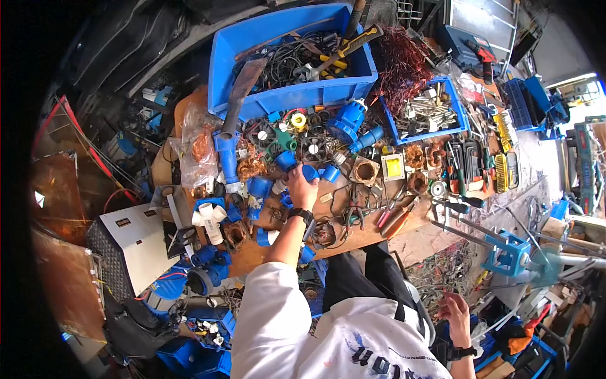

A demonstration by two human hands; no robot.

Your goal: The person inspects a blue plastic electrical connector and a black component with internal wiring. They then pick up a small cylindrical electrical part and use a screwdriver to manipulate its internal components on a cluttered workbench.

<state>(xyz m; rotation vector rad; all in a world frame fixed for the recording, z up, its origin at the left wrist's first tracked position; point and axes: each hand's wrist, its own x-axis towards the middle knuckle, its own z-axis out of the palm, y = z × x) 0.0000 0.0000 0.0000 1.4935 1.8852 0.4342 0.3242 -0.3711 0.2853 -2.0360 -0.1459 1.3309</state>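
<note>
Reaching over the surface (416, 234), the left hand (303, 191) touched a blue round piece (310, 172) left of the middle, between the near edge and the big blue tub (303, 97) at the far edge. Picking among parts looked like the step; moving that piece would need care, because other blue parts (330, 174) crowded it. The right hand (455, 314) looked empty, loosely bent, past the near edge. The left hand partly hid the piece, so I couldn't tell whether it was gripped.
</note>
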